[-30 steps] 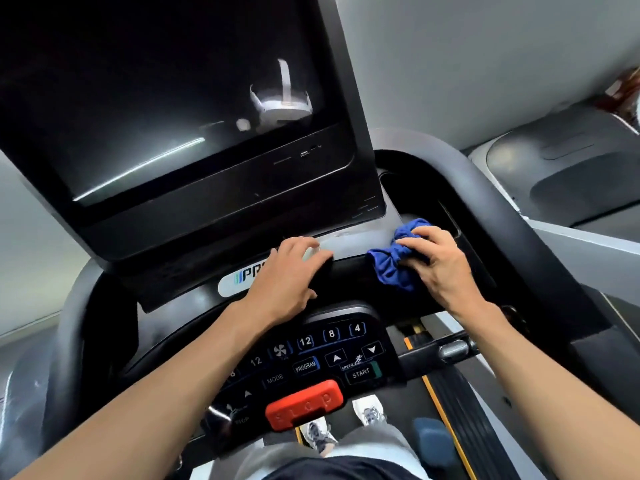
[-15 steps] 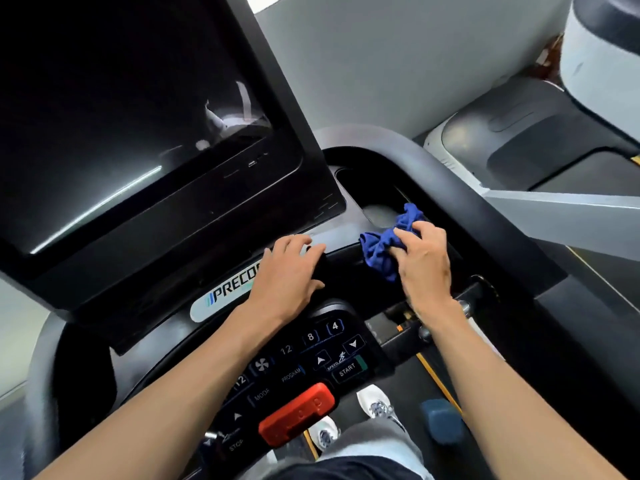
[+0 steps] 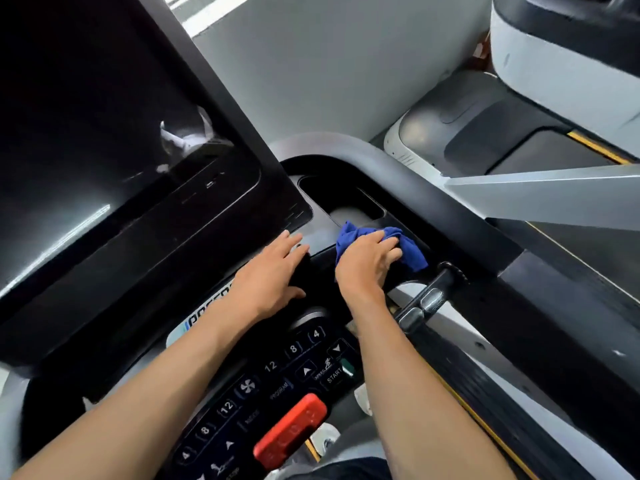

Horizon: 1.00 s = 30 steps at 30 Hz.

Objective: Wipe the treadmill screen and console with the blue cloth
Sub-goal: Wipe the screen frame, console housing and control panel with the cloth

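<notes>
The dark treadmill screen (image 3: 104, 150) fills the upper left, tilted toward me. Below it lies the console (image 3: 277, 375) with numbered buttons and a red stop tab (image 3: 291, 429). My right hand (image 3: 365, 263) grips the bunched blue cloth (image 3: 408, 249) and presses it on the console's black ledge, just in front of the recessed right cup tray (image 3: 346, 202). My left hand (image 3: 270, 275) rests flat, fingers straight, on the ledge beside it, partly covering the brand label.
A black handlebar with metal grip sensors (image 3: 420, 306) runs down to the right of my right wrist. A neighbouring treadmill (image 3: 502, 140) stands at upper right behind a grey rail (image 3: 554, 195). My shoes show below the console.
The view has swung right and nearer. My right hand slid the cloth a little right along the ledge, its fingers now pointing right. My left hand stays in place.
</notes>
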Tool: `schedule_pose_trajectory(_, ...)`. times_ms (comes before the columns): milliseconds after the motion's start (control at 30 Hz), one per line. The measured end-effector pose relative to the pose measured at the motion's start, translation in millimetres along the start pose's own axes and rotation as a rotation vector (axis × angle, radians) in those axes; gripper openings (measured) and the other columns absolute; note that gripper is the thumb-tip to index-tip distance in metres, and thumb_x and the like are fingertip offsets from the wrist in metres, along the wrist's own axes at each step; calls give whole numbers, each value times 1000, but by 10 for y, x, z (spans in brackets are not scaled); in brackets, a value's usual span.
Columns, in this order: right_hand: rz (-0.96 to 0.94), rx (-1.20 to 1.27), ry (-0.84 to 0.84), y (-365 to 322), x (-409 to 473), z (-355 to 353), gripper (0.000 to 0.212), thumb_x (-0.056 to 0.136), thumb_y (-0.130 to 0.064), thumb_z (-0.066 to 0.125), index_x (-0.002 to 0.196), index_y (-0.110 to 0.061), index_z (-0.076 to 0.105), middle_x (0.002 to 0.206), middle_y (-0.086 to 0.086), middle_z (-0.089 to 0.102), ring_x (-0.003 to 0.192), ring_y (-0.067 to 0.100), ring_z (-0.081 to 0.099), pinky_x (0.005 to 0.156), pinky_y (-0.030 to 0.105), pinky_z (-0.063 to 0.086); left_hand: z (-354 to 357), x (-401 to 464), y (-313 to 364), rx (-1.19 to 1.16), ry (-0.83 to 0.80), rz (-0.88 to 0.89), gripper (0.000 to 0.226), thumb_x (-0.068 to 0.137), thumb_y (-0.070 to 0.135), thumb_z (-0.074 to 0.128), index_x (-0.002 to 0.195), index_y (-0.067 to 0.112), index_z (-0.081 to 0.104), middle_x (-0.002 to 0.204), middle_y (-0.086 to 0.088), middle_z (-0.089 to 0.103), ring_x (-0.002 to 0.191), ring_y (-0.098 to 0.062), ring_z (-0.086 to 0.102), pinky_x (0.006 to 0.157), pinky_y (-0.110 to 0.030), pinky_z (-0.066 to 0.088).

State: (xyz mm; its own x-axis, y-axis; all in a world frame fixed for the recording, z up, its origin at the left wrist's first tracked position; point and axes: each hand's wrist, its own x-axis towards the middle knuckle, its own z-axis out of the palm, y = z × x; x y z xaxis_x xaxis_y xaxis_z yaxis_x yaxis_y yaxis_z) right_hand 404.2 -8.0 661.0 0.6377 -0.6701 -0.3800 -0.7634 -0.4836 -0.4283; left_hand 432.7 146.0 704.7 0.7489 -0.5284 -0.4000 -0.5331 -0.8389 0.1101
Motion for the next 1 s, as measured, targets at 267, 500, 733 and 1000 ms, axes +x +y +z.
schedule_pose_trajectory(267, -249, -170, -99, -84, -404, 53, 35, 107, -14, 38, 137, 4, 45, 137, 22, 48, 124, 39, 42, 105, 43, 36, -15, 48, -149, -64, -65, 73, 99, 79, 31, 81, 160, 30, 25, 166, 16, 17, 150, -5, 24, 110, -29, 41)
schedule_pose_trajectory(500, -173, 43, -85, -11, -102, 21, 28, 101, -28, 55, 117, -7, 64, 127, 16, 57, 120, 37, 42, 107, 42, 37, 22, -48, -230, -122, -70, 19, 103, 82, 32, 83, 162, 16, 19, 169, 11, 7, 155, -8, 9, 119, -20, 17)
schedule_pose_trajectory(733, -325, 2, -70, 44, -189, 74, 29, 96, -35, 66, 114, -12, 66, 125, 8, 53, 120, 30, 39, 93, 33, 43, 80, -197, -200, -114, 13, -61, 101, 81, 31, 84, 160, 13, 23, 168, 6, 15, 155, -15, 14, 121, -31, 29)
schedule_pose_trajectory(1000, -491, -185, 85, -5, 21, 193, 31, 102, -32, 48, 111, -11, 69, 127, 9, 53, 119, 30, 43, 101, 37, 35, 306, -584, -344, -262, 144, -250, 86, 85, 27, 81, 156, 11, 34, 168, 0, 20, 155, -17, 16, 122, -28, 18)
